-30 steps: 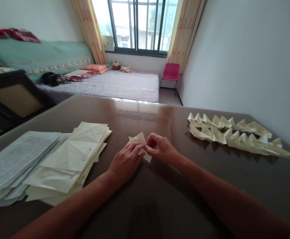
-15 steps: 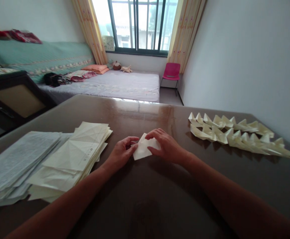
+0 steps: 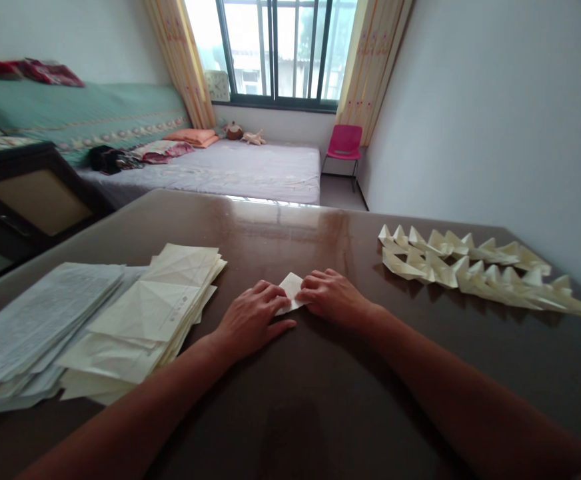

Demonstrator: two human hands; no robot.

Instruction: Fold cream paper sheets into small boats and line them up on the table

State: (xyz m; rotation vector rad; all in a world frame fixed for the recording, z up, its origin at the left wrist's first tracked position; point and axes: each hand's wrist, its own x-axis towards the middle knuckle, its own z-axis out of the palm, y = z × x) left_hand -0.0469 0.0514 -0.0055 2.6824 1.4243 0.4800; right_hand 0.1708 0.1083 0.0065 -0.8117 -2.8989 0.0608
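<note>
A small cream sheet of folded paper point(image 3: 292, 283) lies on the brown table in front of me, its pointed top facing away. My left hand point(image 3: 254, 312) presses on its left side, fingers bent over the paper and thumb stretched out along the table. On the right side, my right hand point(image 3: 330, 295) has its fingers closed together on the paper's edge. Much of the paper is hidden under both hands.
To the left lie a stack of creased cream sheets point(image 3: 143, 310) and a pile of printed papers point(image 3: 35, 327). Two rows of folded paper boats point(image 3: 463, 270) stand at the right. Beyond the table point(image 3: 280, 233) are a bed point(image 3: 250, 167) and a pink chair point(image 3: 344, 143).
Both hands have turned palm down onto the paper. The paper now shows smaller, with its point upward, and more of it is covered by my fingers.
</note>
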